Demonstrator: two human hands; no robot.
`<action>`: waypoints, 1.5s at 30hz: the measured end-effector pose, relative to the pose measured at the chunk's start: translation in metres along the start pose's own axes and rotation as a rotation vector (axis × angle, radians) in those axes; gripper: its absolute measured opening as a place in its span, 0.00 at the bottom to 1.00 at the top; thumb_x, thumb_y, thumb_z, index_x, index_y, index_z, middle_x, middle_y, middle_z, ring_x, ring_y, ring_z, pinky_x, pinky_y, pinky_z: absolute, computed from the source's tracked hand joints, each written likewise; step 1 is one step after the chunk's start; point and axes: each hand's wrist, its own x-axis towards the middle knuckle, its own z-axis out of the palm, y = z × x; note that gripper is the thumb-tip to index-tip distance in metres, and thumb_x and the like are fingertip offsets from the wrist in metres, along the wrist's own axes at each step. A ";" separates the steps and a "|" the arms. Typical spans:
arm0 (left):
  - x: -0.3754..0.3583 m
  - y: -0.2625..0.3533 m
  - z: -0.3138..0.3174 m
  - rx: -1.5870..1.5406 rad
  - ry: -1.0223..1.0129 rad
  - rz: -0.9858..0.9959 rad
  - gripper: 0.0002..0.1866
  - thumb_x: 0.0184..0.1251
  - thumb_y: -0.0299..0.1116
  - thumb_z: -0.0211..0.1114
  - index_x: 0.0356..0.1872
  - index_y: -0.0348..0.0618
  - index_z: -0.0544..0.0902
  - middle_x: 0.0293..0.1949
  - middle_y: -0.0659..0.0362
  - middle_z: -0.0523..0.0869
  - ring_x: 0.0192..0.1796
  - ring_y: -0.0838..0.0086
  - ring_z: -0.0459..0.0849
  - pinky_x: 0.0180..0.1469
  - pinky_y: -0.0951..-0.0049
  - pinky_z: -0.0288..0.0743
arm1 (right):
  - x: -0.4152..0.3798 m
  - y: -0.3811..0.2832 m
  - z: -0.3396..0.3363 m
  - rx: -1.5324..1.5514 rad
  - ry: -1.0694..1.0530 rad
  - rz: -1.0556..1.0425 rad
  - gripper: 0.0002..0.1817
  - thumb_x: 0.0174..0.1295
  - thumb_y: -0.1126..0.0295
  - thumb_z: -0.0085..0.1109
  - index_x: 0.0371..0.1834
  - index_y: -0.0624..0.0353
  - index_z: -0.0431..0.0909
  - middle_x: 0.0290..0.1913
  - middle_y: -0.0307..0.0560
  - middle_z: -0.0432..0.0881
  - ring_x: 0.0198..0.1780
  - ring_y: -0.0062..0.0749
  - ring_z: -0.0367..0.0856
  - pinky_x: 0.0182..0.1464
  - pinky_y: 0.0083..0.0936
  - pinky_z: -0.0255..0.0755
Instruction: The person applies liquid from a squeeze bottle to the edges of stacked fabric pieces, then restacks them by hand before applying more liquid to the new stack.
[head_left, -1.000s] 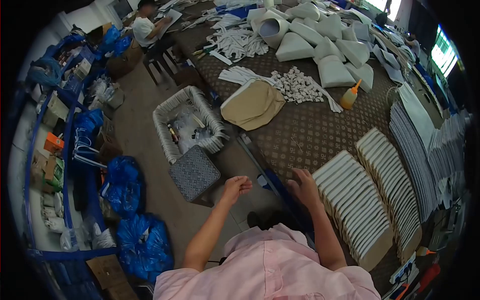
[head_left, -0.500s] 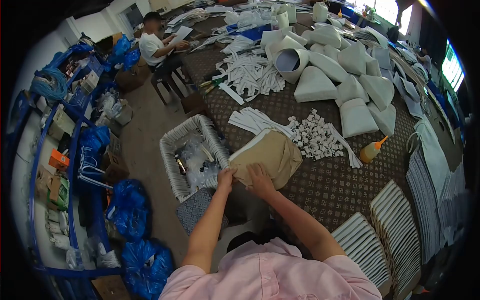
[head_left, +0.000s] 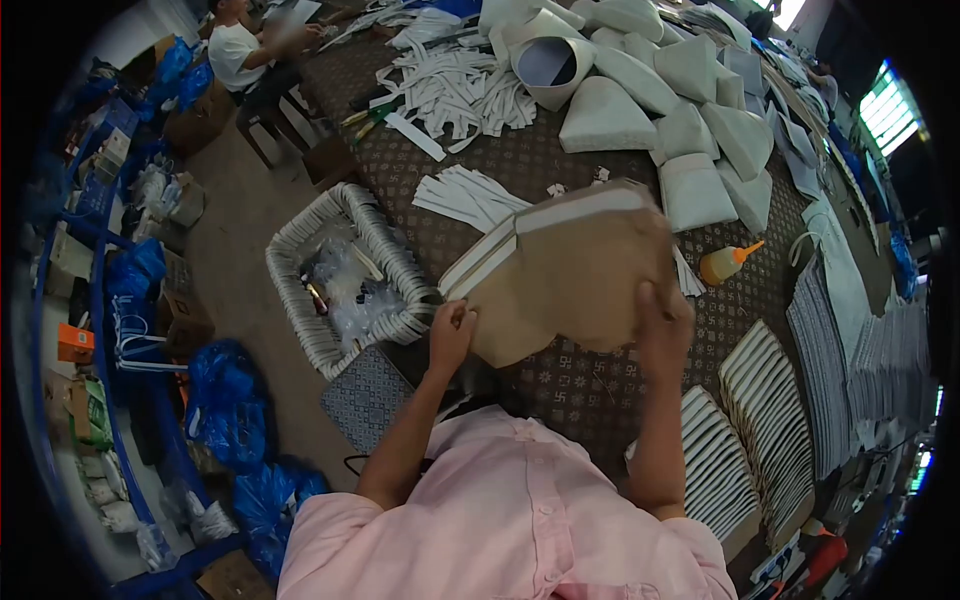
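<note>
A flat, brown cardboard piece (head_left: 570, 275) with white strips along its upper edge is held up over the near edge of the table. My left hand (head_left: 454, 335) pinches its lower left corner. On its right edge is my right hand (head_left: 665, 325), smeared by motion, with the thumb on the near face and the fingers mostly hidden behind. Beyond the piece lie flat white strips (head_left: 468, 198). A few small white bits (head_left: 601, 174) show above its top edge; the piece covers the area below them.
White shaped forms (head_left: 607, 117) are piled at the back, beside a heap of white strips (head_left: 470, 85). A glue bottle (head_left: 722, 264) lies at right, near striped stacks (head_left: 770, 420). On the left are a white woven basket (head_left: 285, 290) and a patterned stool (head_left: 365, 400). Another person (head_left: 238, 55) sits behind.
The brown piece has been opened out and lifted, showing a wider face. My right hand has moved from its middle to its right edge. The head view has shifted.
</note>
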 end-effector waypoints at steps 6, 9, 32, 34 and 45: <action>0.002 -0.037 -0.018 -0.094 0.044 -0.491 0.22 0.56 0.43 0.67 0.39 0.31 0.76 0.30 0.54 0.80 0.33 0.70 0.82 0.36 0.72 0.75 | 0.008 0.096 -0.086 0.102 0.084 0.240 0.13 0.57 0.66 0.59 0.41 0.64 0.79 0.32 0.36 0.79 0.31 0.17 0.72 0.34 0.19 0.67; 0.002 -0.024 -0.022 -0.365 -0.175 -0.815 0.19 0.55 0.44 0.67 0.31 0.34 0.77 0.23 0.56 0.80 0.24 0.73 0.81 0.26 0.74 0.75 | 0.020 0.204 -0.109 -0.228 0.002 0.341 0.13 0.56 0.66 0.59 0.39 0.64 0.79 0.31 0.39 0.80 0.31 0.20 0.73 0.35 0.22 0.67; 0.022 0.075 -0.007 -0.892 -0.013 -0.613 0.09 0.65 0.36 0.60 0.30 0.41 0.78 0.31 0.63 0.81 0.31 0.82 0.79 0.33 0.79 0.77 | -0.023 0.140 0.108 -0.467 -0.396 -0.457 0.20 0.49 0.69 0.59 0.49 0.53 0.72 0.42 0.55 0.78 0.44 0.48 0.78 0.42 0.36 0.73; 0.021 0.082 -0.005 -0.864 -0.058 -0.517 0.12 0.66 0.38 0.59 0.37 0.37 0.79 0.34 0.63 0.82 0.37 0.80 0.80 0.40 0.77 0.75 | 0.008 0.144 0.111 -0.326 -0.346 -0.660 0.11 0.49 0.74 0.52 0.38 0.56 0.75 0.29 0.52 0.79 0.32 0.48 0.79 0.33 0.37 0.73; -0.009 0.021 0.033 0.308 -0.319 0.115 0.26 0.57 0.36 0.62 0.55 0.35 0.69 0.54 0.41 0.73 0.56 0.51 0.73 0.56 0.63 0.67 | 0.032 -0.038 -0.039 -0.272 -0.181 -0.411 0.11 0.60 0.72 0.56 0.44 0.62 0.79 0.34 0.42 0.83 0.36 0.17 0.77 0.40 0.19 0.71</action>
